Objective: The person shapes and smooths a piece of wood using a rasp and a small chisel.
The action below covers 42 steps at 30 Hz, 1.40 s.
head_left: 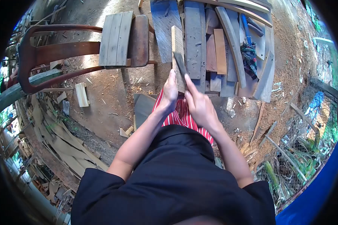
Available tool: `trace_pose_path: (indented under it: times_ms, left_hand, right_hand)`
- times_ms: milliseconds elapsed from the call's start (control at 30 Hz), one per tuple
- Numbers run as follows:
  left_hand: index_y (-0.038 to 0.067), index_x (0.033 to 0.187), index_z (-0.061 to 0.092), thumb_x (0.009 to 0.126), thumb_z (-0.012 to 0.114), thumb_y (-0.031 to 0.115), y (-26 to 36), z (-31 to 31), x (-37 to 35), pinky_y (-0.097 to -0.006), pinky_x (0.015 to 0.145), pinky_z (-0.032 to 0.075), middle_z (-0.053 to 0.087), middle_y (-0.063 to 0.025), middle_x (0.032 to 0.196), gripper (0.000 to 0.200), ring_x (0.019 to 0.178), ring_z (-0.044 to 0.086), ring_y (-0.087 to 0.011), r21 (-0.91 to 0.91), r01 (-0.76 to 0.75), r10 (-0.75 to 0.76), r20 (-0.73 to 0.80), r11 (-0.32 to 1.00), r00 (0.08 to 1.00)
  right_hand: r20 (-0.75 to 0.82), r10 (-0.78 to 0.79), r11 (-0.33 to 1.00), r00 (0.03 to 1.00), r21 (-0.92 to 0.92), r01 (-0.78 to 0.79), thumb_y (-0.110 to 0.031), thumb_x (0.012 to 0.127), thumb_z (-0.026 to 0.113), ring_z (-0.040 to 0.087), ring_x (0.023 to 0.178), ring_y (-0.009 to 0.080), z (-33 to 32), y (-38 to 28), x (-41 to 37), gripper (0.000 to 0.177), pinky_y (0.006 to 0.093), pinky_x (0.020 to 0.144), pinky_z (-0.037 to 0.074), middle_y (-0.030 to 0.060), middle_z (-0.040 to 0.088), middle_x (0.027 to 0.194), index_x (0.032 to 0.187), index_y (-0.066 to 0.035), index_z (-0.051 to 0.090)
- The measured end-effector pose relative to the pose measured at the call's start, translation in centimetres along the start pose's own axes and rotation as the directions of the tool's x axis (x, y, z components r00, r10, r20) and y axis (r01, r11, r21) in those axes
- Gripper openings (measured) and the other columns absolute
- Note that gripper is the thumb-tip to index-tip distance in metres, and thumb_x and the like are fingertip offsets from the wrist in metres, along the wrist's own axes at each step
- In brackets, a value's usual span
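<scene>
A light wooden board stands out in front of my lap, its near end by the red striped cloth. Along its left edge, my left hand is closed around the near part. My right hand grips a dark, flat, file-like tool, index finger stretched along it. The tool lies slantwise against the board's right side; its handle is hidden in my fingers. Beyond the board is a worktop with planks, including a long grey plank.
To the left, a brown wooden chair carries a slatted wooden panel. Curved wood strips, a blue-handled tool and a patterned cloth lie on the right of the worktop. Wood scraps litter the dirt floor.
</scene>
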<state>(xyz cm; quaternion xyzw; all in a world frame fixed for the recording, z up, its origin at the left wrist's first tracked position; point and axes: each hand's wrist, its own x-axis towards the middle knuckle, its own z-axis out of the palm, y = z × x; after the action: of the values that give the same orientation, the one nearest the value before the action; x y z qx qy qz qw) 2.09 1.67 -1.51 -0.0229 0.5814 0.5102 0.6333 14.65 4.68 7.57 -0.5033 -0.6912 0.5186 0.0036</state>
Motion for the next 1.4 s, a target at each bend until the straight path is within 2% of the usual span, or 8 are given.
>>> trace_pose_path:
  times_ms: [100, 333, 433, 500, 800, 1000, 1200, 1400]
  left_hand:
    - [0.003, 0.124, 0.055, 0.103, 0.032, 0.043, 0.6, -0.5, -0.2, -0.0298, 0.085, 0.049, 0.064, -0.0078, 0.109, 0.051, 0.096, 0.062, -0.0140, 0.064, -0.053, 0.054, -0.022, 0.997, 0.998]
    - [0.008, 0.108, 0.058, 0.103, 0.026, 0.043, 1.6, -0.9, 0.2, -0.0309, 0.067, 0.053, 0.065, -0.0054, 0.087, 0.047, 0.073, 0.063, -0.0145, 0.047, -0.047, 0.047, -0.004, 0.998, 0.999]
    - [0.009, 0.102, 0.058, 0.103, 0.025, 0.043, 4.6, -4.2, -0.3, -0.0293, 0.061, 0.052, 0.063, -0.0053, 0.081, 0.048, 0.067, 0.061, -0.0142, 0.034, 0.106, -0.109, 0.461, 0.994, 0.881]
    - [0.009, 0.100, 0.058, 0.103, 0.025, 0.043, 3.7, -1.1, -1.2, -0.0288, 0.059, 0.051, 0.062, -0.0044, 0.079, 0.047, 0.065, 0.060, -0.0148, 0.059, 0.015, -0.019, 0.070, 0.998, 0.997]
    - [0.006, 0.103, 0.063, 0.101, 0.028, 0.047, 1.3, 1.3, -3.0, -0.0289, 0.058, 0.052, 0.066, -0.0067, 0.083, 0.054, 0.067, 0.064, -0.0151, 0.216, 0.067, -0.052, -0.074, 0.974, 0.996]
    - [0.007, 0.100, 0.063, 0.102, 0.026, 0.047, 0.8, 0.6, -2.4, -0.0302, 0.048, 0.050, 0.065, -0.0072, 0.076, 0.055, 0.060, 0.063, -0.0164, 0.148, 0.010, -0.005, -0.028, 0.989, 1.000]
    - [0.005, 0.099, 0.062, 0.102, 0.024, 0.048, 1.6, 1.0, -2.8, -0.0286, 0.041, 0.048, 0.064, -0.0077, 0.071, 0.057, 0.050, 0.060, -0.0169, 0.129, 0.038, -0.037, -0.014, 0.991, 0.999]
    - [0.007, 0.097, 0.061, 0.101, 0.024, 0.050, 1.7, 0.5, -2.5, -0.0270, 0.038, 0.046, 0.061, -0.0055, 0.067, 0.057, 0.048, 0.056, -0.0137, 0.160, 0.061, -0.064, 0.015, 0.985, 0.998]
  right_hand:
    - [-0.040, -0.016, 0.999, 0.999, 0.031, 0.017, -0.018, 0.097, 0.043, 0.066, 0.082, 0.0398, 0.0, -0.5, 0.6, 0.051, 0.0445, 0.076, 0.050, 0.0237, 0.065, 0.080, 0.146, -0.011, 0.033]
    - [0.058, 0.004, 0.990, 0.998, 0.141, -0.012, -0.020, 0.098, 0.044, 0.062, 0.104, 0.0397, -0.5, -1.3, -1.6, 0.051, 0.0425, 0.087, 0.048, 0.0203, 0.065, 0.112, 0.148, -0.016, 0.031]
    - [0.096, -0.007, 0.997, 0.995, 0.074, 0.000, -0.020, 0.098, 0.044, 0.061, 0.103, 0.0405, 0.1, -2.0, -1.1, 0.051, 0.0432, 0.087, 0.047, 0.0196, 0.065, 0.112, 0.147, -0.016, 0.032]
    - [0.050, 0.024, 0.996, 0.998, 0.090, -0.029, -0.021, 0.098, 0.044, 0.060, 0.103, 0.0414, 0.6, -2.2, -2.1, 0.050, 0.0435, 0.087, 0.047, 0.0180, 0.066, 0.112, 0.147, -0.016, 0.032]
    - [0.122, 0.214, 0.969, 0.969, 0.098, -0.226, -0.021, 0.099, 0.040, 0.068, 0.080, 0.0332, -1.2, -1.8, 2.6, 0.050, 0.0404, 0.078, 0.050, 0.0230, 0.067, 0.090, 0.148, -0.014, 0.032]
    - [-0.038, -0.184, 0.982, 0.982, -0.048, 0.182, -0.020, 0.098, 0.040, 0.065, 0.092, 0.0415, -0.3, 0.4, -4.5, 0.049, 0.0480, 0.086, 0.048, 0.0285, 0.066, 0.091, 0.146, -0.014, 0.034]
    - [0.013, 0.087, 0.996, 0.996, -0.038, -0.087, -0.022, 0.098, 0.040, 0.064, 0.097, 0.0427, -0.8, 0.1, 5.3, 0.050, 0.0461, 0.086, 0.047, 0.0311, 0.062, 0.108, 0.147, -0.016, 0.033]
    - [0.226, 0.146, 0.989, 0.963, -0.054, -0.137, -0.021, 0.100, 0.040, 0.048, 0.123, 0.0411, -4.0, -2.0, -6.2, 0.049, 0.0429, 0.101, 0.040, 0.0276, 0.054, 0.127, 0.148, -0.016, 0.032]
